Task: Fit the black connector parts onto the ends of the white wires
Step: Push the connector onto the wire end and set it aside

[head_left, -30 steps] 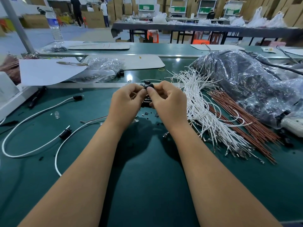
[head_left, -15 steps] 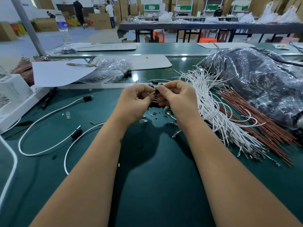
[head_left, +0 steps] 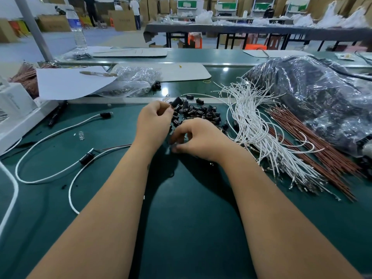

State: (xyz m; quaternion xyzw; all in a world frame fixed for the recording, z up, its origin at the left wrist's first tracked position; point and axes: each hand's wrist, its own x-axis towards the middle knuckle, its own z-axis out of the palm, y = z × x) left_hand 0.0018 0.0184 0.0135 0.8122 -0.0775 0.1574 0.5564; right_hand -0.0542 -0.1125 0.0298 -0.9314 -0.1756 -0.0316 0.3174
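Note:
My left hand (head_left: 154, 119) holds one black connector part (head_left: 176, 101) pinched at its fingertips, just above a heap of loose black connectors (head_left: 198, 113) on the green mat. Lower and nearer, my right hand (head_left: 198, 139) reaches down to the mat with curled fingers over small parts; what its fingertips pinch is hidden. A thick bundle of white wires (head_left: 255, 125) fans out to the right of both hands. Two finished white wires with black connectors (head_left: 86, 159) lie at the left.
Brown wires (head_left: 314, 141) lie beside the white bundle, under a large plastic bag of dark parts (head_left: 314, 97). A smaller clear bag (head_left: 134, 81), a white sheet (head_left: 68, 81) and a white box (head_left: 18, 117) sit at the left. A water bottle (head_left: 76, 29) stands far back.
The hands have come apart. My right hand dropped from the connector toward the mat, while my left hand stays raised with the connector. The heap of connectors now shows.

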